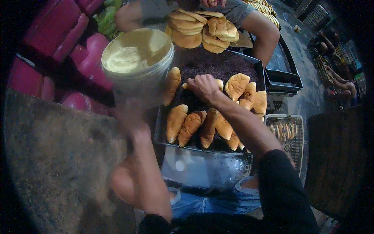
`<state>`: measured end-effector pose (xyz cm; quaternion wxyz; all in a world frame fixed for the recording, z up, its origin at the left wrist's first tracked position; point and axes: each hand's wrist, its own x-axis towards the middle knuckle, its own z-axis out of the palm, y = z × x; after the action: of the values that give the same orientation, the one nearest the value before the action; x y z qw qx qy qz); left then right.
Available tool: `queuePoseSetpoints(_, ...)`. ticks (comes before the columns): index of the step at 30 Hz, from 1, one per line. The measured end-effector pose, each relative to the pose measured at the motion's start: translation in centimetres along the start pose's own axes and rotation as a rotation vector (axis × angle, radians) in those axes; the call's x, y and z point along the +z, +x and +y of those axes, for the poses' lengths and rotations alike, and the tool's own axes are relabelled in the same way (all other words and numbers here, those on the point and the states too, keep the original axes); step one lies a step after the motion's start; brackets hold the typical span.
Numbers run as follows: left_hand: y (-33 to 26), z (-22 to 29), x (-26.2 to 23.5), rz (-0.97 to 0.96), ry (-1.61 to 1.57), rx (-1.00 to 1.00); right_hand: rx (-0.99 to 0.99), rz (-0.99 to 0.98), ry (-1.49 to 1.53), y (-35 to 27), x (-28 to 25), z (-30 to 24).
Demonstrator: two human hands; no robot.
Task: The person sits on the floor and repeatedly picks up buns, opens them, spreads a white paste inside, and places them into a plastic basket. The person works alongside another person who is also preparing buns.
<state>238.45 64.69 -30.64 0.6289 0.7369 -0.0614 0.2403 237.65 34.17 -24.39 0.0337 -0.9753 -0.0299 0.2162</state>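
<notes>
My right hand (204, 86) is curled round a bun (220, 84), which lies low on the dark shreds (222, 64) inside the tray (261, 70). If I press too hard, I think the soft bread could squash or split. My left hand (131, 111) is a blur beside the bucket (157, 74), so I can't tell whether its fingers are apart or together; a careless swing there might knock the bucket and spill the pale filling (126, 58). My right forearm passes close above the buns on the right (249, 93), so dragging it back low could topple them or push some over the tray's edge.
</notes>
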Motion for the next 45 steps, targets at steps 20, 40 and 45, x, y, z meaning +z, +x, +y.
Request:
queuePoseSetpoints(20,-3.6,6.2,1.4,0.013,-0.236,-0.261,0.113,0.624,0.938,-19.7,-4.1,6.9)
queuePoseSetpoints(40,-13.0,22.3,7.5,-0.424,-1.144,-0.716,-0.176,1.207,0.476,-30.1,-4.2,-3.3)
queuePoseSetpoints(45,-14.3,24.6,11.6,-0.441,-0.881,-0.928,-0.01,1.423,0.238,-32.9,-3.2,0.0)
